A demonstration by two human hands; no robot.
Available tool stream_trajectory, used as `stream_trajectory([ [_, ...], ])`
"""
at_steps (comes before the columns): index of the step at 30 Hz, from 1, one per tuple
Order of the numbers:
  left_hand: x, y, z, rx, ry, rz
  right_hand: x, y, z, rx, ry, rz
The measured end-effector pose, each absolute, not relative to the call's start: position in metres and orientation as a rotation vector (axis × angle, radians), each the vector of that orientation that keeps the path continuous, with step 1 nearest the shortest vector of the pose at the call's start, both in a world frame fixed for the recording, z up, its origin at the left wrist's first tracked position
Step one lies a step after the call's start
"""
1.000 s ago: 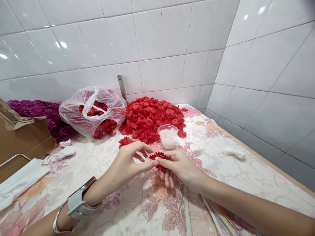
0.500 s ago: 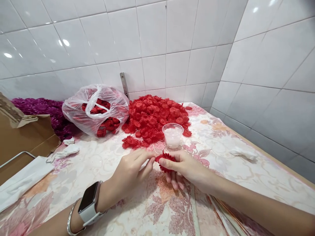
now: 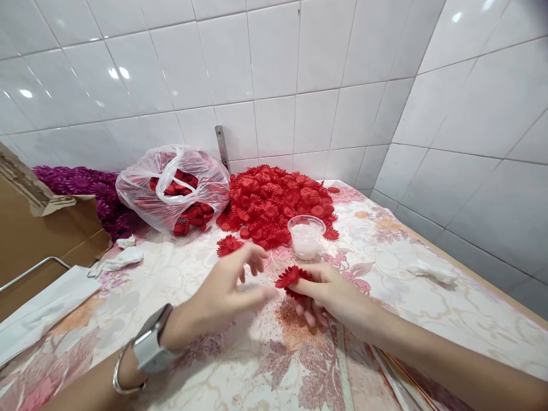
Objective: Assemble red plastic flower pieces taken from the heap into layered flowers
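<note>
Between the thumb and fingers of my right hand is a red artificial flower head with pointed petals. My left hand is open just to its left, thumb and fingers apart, nothing in them. Behind the hands lies a large heap of red flower heads, with a small cluster at its near left edge. A clear plastic cup with whitish contents stands in front of the heap, beyond my right hand.
A tied translucent bag of red pieces sits left of the heap. Purple flowers and a cardboard box are farther left. Crumpled white tissue lies at right. Thin sticks lie under my right forearm. Tiled walls bound the table behind and at right.
My left hand has let go of the flower head, opened and moved slightly left. My right hand still holds the flower, now turned more upward. The view has shifted slightly.
</note>
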State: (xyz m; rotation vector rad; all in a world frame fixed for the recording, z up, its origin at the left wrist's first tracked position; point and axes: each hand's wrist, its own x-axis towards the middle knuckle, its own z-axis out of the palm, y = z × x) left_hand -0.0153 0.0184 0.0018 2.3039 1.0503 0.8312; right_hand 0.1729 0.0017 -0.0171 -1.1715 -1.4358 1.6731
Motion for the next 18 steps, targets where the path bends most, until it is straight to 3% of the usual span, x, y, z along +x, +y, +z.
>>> stream_trajectory([
  [3,-0.005,0.003,-0.003,2.484,1.011,0.692,0.172,0.001,-0.019,-1.14,-1.491,1.684],
  [6,-0.001,0.001,-0.006,2.447,1.081,0.776,0.171,-0.001,-0.019,-1.14,-1.512,1.692],
  [14,0.003,0.009,-0.017,1.174,0.825,0.868,0.17,-0.003,-0.018,-0.961,-1.241,1.854],
  [18,-0.005,0.024,-0.014,1.022,0.961,1.01,0.173,0.004,-0.023,-0.963,-1.16,1.761],
])
